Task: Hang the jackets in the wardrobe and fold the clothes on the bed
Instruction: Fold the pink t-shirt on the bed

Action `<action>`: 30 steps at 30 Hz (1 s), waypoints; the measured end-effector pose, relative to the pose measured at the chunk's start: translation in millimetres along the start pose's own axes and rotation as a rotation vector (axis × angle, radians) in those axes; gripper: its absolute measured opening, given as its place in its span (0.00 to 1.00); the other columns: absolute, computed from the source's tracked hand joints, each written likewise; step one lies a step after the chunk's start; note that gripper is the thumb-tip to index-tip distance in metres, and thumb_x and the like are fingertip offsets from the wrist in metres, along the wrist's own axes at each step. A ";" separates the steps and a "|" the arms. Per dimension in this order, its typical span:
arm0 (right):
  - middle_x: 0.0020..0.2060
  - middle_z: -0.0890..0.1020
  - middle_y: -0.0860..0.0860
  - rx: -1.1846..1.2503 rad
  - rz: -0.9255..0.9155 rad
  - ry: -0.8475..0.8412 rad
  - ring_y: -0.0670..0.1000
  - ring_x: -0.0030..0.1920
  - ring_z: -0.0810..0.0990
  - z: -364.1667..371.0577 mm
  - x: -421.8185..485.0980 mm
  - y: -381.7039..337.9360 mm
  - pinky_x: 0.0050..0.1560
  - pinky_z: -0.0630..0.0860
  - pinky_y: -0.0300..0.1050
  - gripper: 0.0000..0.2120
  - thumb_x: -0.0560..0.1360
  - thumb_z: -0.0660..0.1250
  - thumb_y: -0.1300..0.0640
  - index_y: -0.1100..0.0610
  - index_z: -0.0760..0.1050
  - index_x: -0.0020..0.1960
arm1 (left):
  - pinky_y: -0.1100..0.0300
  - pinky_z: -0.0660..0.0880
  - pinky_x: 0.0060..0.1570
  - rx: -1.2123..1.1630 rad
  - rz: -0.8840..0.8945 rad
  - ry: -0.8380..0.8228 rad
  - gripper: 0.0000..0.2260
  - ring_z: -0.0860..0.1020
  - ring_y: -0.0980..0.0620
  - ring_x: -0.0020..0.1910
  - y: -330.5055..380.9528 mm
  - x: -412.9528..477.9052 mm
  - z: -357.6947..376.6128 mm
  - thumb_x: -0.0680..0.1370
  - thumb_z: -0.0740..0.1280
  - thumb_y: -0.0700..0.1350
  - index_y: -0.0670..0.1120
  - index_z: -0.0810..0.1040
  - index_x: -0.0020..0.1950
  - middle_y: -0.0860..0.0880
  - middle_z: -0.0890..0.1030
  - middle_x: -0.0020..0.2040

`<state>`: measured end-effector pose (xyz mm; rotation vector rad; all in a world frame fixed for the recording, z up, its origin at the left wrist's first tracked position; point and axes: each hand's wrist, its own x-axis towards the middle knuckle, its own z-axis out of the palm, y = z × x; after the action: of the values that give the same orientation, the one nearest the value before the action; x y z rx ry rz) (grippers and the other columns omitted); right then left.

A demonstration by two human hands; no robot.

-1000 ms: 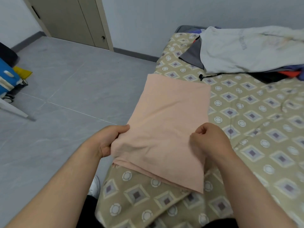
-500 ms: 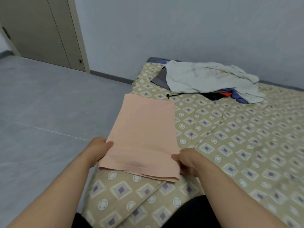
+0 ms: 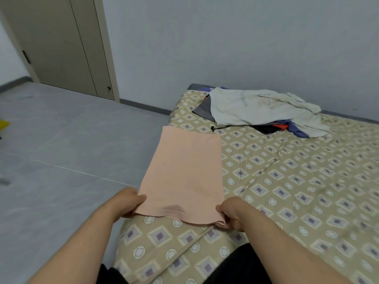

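Cloth point(image 3: 184, 171) along bed point(image 3: 287, 191) edge (floor point(image 3: 71, 150) beside) | left hand point(image 3: 128, 201), right hand point(image 3: 231, 212) grip near corners

Looking across a plain bedroom, softly and evenly lit.
Taking in large grey floor tiles point(image 3: 71, 140) with thin pale joints at left; meeting a bare pale grey wall point(image 3: 225, 48) behind, edged at its foot by a dark skirting board point(image 3: 143, 105); showing a shut beige door point(image 3: 61, 48) with a small round knob point(image 3: 108, 88) at far left; catching a low bed point(image 3: 307, 191) at right, wearing a tan sheet patterned in diamonds and circles.
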<state>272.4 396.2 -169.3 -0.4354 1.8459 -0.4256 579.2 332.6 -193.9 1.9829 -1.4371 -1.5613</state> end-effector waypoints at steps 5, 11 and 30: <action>0.41 0.79 0.59 0.038 -0.079 0.049 0.54 0.33 0.76 -5.0 -19.8 1.2 0.24 0.72 0.39 0.06 0.80 0.59 0.66 0.63 0.73 0.46 | 0.51 0.78 0.46 -0.105 0.085 0.165 0.07 0.78 0.43 0.41 -0.9 -14.6 6.4 0.81 0.60 0.39 0.38 0.77 0.51 0.41 0.81 0.43; 0.34 0.77 0.56 0.017 -0.272 0.154 0.52 0.27 0.74 -12.1 -51.6 7.6 0.29 0.71 0.43 0.05 0.77 0.58 0.65 0.61 0.72 0.47 | 0.61 0.66 0.27 -0.387 0.103 0.279 0.08 0.68 0.50 0.24 2.4 -45.6 10.4 0.80 0.60 0.37 0.48 0.70 0.56 0.42 0.75 0.32; 0.32 0.78 0.49 0.127 -0.808 0.153 0.46 0.34 0.74 -36.1 -111.3 25.3 0.39 0.68 0.43 0.11 0.77 0.70 0.55 0.62 0.81 0.41 | 0.57 0.65 0.35 -0.419 0.404 0.417 0.07 0.69 0.50 0.34 -7.7 -129.0 1.0 0.79 0.68 0.40 0.39 0.83 0.44 0.49 0.76 0.35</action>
<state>268.7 475.8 -80.0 -1.0866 1.7110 -1.1363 589.3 439.0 -121.2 1.5351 -1.1367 -1.0826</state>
